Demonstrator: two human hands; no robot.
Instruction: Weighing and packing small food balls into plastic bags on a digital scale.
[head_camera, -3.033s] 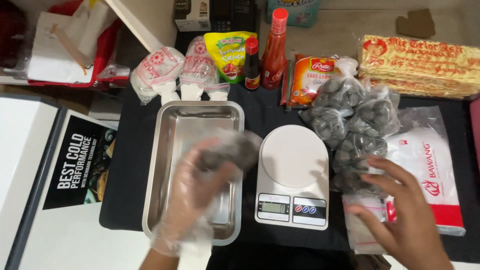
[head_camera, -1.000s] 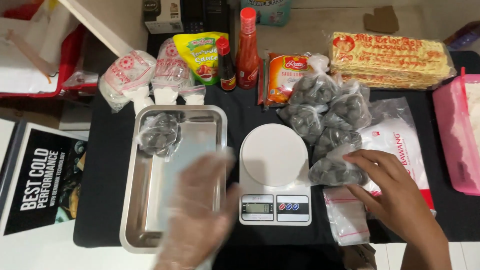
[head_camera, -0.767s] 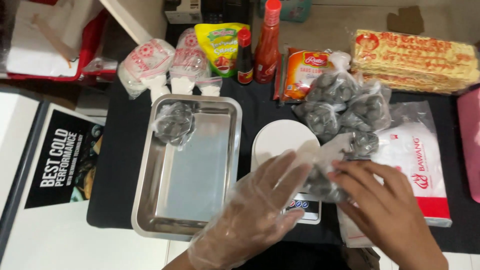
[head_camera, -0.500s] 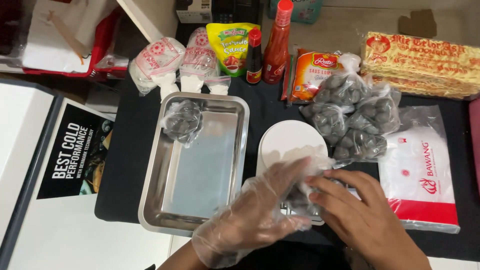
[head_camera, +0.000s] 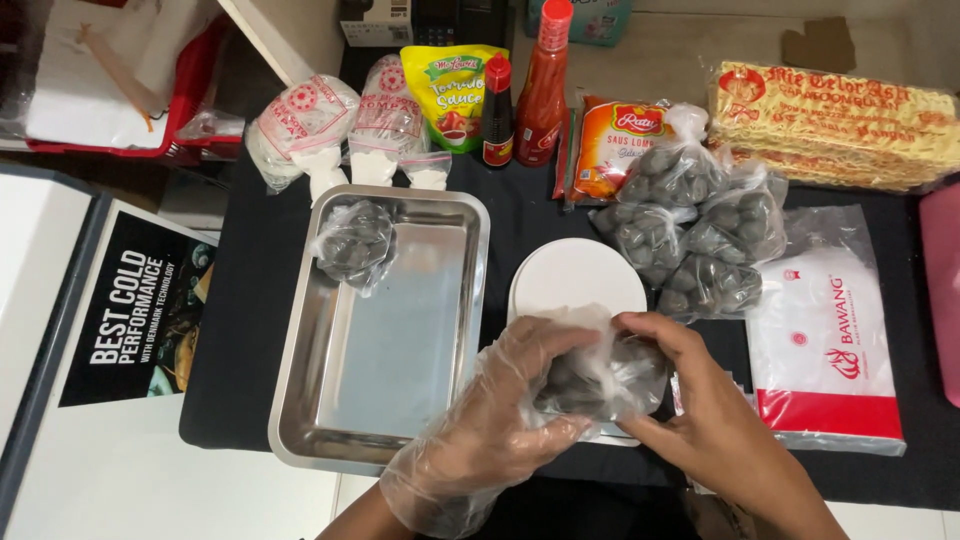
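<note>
Both hands hold one clear plastic bag of dark grey balls (head_camera: 600, 378) over the front of a white kitchen scale (head_camera: 575, 280). My left hand (head_camera: 490, 430), in a loose clear plastic glove, grips the bag's left side. My bare right hand (head_camera: 715, 420) grips its right side. Another such bag (head_camera: 355, 243) lies in the far left corner of a steel tray (head_camera: 400, 350). Several more bags of grey balls (head_camera: 690, 235) are piled right of the scale.
Along the back stand white-powder bags (head_camera: 335, 125), a sauce pouch (head_camera: 450, 90), two sauce bottles (head_camera: 525, 100), an orange packet (head_camera: 612, 145) and a noodle pack (head_camera: 835, 120). A white-and-red plastic bag (head_camera: 825, 350) lies at right. A black cloth (head_camera: 240, 330) covers the table.
My left hand left the first bag in the tray and came right. Both hands took a bag from the pile and now hold it over the scale.
</note>
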